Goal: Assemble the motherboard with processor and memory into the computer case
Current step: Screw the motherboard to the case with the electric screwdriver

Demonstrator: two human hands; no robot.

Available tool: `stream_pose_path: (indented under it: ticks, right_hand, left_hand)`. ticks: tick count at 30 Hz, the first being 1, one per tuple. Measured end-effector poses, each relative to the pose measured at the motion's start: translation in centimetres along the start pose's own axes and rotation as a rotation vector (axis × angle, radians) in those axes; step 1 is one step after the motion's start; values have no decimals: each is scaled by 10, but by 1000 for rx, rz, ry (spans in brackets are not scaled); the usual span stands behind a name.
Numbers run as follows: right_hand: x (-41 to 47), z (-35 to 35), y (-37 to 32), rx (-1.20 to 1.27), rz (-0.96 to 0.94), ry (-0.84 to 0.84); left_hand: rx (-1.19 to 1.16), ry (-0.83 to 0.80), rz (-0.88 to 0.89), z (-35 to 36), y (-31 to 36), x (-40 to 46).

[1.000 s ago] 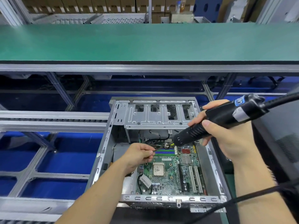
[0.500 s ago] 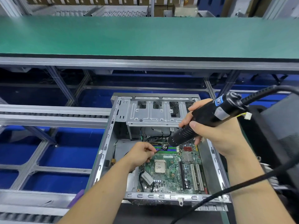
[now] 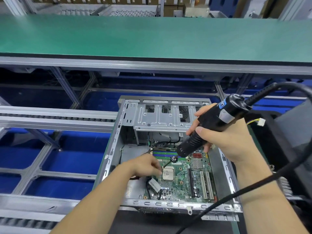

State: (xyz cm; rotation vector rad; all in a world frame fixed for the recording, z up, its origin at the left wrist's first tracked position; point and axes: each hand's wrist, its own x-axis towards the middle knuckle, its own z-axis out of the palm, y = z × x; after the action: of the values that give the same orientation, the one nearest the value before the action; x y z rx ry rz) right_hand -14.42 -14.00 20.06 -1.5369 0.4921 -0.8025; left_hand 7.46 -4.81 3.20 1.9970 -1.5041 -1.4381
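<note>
Open computer case [image 3: 116, 149] lies on assembly line, motherboard [image 3: 184, 181] seated inside, processor [image 3: 168, 173] in socket. Right hand [image 3: 224, 141] grips black electric screwdriver [image 3: 209, 125], bit angled down beside processor. Left hand [image 3: 145, 165], fingers curled, pinches at bit tip.

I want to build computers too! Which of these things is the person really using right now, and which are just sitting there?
Being used:
- electric screwdriver, gripped by the right hand
- motherboard with its processor
- computer case
- left hand, fingers down beside the processor

Just sitting there:
- green conveyor belt
- cardboard boxes
- loose white connector on the right
</note>
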Motion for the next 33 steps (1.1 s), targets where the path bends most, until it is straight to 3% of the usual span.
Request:
stream_pose_path:
  ticks: [2,5,13,20,23,28,33]
  right_hand:
    - [1,4,1,2,-3,-16]
    - [3,8,1,12,0,-33]
    - [5,10,2,59,16,-72]
    - [6,9,1,130,-1,-107]
    - [8,10,0,162,-2,-120]
    - [10,13,3,162,29,-116]
    - [15,14,3,185,41,-117]
  left_hand:
    - [72,-166,-14,-3,-4,-9]
    - [86,-249,-73,-2,-8,-16]
    - [154,-137,-421,0,-18,-16]
    - [203,-127,-408,4,-19,-9]
    - [44,-168,-508,3,-18,-5]
    - [91,-211,-587,-1,-17,-7]
    - [-181,-216,-519,0,-14,-1]
